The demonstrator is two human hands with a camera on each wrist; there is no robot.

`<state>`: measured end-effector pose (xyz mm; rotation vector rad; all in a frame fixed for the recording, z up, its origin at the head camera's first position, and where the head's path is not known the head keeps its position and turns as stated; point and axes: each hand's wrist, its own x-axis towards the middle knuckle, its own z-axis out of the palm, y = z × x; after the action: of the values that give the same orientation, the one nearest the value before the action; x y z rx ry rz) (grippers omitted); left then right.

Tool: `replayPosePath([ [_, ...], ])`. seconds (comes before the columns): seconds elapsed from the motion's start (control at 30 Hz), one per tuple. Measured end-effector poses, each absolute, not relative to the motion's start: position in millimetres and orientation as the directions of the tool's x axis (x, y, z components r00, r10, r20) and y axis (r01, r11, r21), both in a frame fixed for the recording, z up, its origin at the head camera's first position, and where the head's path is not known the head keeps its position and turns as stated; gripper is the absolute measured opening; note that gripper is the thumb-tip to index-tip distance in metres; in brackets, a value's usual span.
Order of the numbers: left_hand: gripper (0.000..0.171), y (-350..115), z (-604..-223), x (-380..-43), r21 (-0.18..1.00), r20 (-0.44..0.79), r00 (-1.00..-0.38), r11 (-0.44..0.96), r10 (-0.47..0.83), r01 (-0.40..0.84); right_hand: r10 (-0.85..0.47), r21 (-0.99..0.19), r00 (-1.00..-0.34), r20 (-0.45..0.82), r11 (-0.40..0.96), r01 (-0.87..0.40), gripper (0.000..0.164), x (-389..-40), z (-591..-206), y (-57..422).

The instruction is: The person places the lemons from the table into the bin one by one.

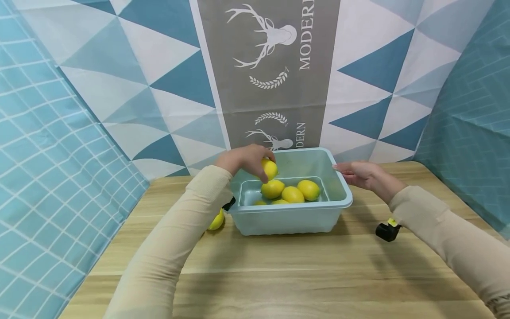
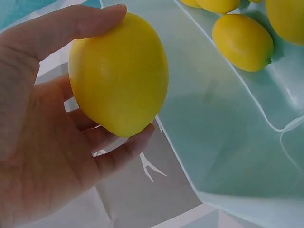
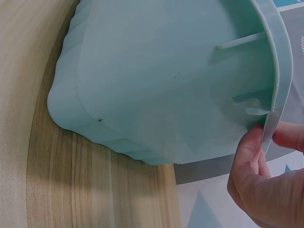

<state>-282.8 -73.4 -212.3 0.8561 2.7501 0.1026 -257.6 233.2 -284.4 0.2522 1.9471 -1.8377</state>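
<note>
My left hand (image 1: pixel 248 159) holds a yellow lemon (image 1: pixel 270 169) over the back left part of a pale blue-green plastic bin (image 1: pixel 284 221). In the left wrist view, thumb and fingers curl round the lemon (image 2: pixel 121 76), with its side facing the camera uncovered. Several more lemons (image 1: pixel 292 195) lie on the bin's floor, some partly hidden behind the front wall. At the bin's right end, my right hand (image 1: pixel 364 175) pinches the rim (image 3: pixel 280 71), thumb on one side and fingers on the other, as the right wrist view shows.
One lemon (image 1: pixel 216 220) lies on the wooden table (image 1: pixel 303 270) left of the bin, partly covered by the left sleeve (image 1: pixel 175 239). A patterned cloth backdrop (image 1: pixel 171 79) rises behind the table, with blue tiled-look cloth (image 1: pixel 48 168) along the left side. A black device (image 1: pixel 387 231) sits at the right wrist.
</note>
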Motion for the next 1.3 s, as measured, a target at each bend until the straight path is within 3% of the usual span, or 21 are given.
replayPosePath([
  [0.37,0.06,-67.2,-216.0,-287.1,0.086,-0.303,-0.783,0.834,0.543,0.545,-0.166,-0.904,-0.889,-0.426,0.104,0.414,0.032,-256.8,-283.0,231.4],
  [0.73,0.049,-68.8,-215.1,-285.6,0.12,-0.315,-0.78,0.838,0.54,0.532,-0.168,-0.906,-0.89,-0.423,0.104,0.41,0.03,-257.7,-283.4,231.0],
  [1.0,0.049,-85.6,-207.3,-280.8,0.117,-0.238,-0.778,0.812,0.582,0.571,-0.161,-0.896,-0.882,-0.443,0.103,0.432,0.029,-257.5,-285.1,232.7],
  [1.3,0.049,-134.6,-208.2,-276.9,0.194,-0.126,-0.799,0.805,0.588,0.561,-0.166,-0.902,-0.887,-0.431,0.1,0.42,0.03,-258.9,-284.7,232.9],
])
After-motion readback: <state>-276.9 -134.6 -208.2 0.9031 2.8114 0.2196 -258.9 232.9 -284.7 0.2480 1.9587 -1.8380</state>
